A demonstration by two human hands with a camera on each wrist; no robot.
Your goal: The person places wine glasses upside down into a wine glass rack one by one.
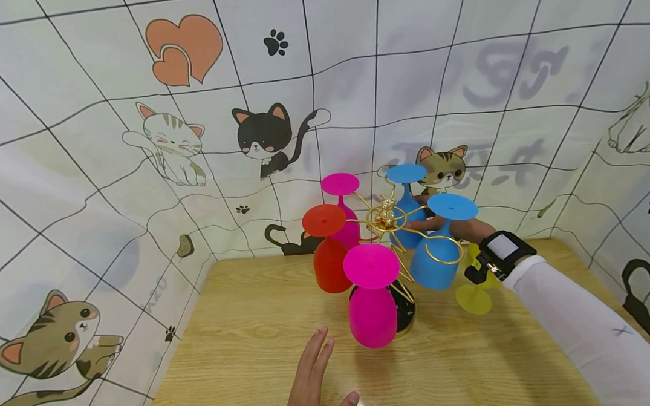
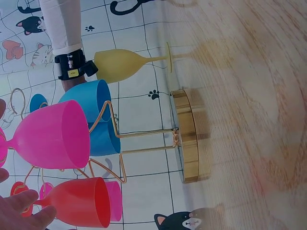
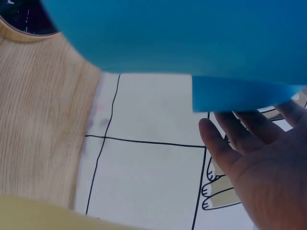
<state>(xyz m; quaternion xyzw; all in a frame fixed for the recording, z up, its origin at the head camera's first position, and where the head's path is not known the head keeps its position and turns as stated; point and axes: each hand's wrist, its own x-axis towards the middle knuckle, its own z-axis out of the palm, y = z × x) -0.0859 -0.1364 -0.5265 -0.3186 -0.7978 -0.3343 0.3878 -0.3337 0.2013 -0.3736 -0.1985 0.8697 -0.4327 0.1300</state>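
Note:
Plastic goblets hang upside down from a gold wire stand (image 1: pixel 385 218) on a round black-topped base (image 1: pixel 406 311). Two are blue, two pink and one red. Reaching in from the right, my right hand (image 1: pixel 468 228) grips the far blue goblet (image 1: pixel 406 173) near its stem, thumb side in front and fingers behind. The near blue goblet (image 1: pixel 435 266) partly hides that hand. In the right wrist view, the fingers (image 3: pixel 240 136) lie by the goblet's rim. My left hand (image 1: pixel 313 382) is held with fingers extended, below and left of the near pink goblet (image 1: pixel 372 319), touching nothing.
Under my right wrist, a yellow goblet (image 2: pixel 117 64) stands upright on the wooden table (image 1: pixel 254 327). The red goblet (image 1: pixel 332 266) and far pink goblet (image 1: pixel 340 184) hang on the stand's left. A cat-printed sheet (image 1: pixel 275 60) surrounds the table's back and sides.

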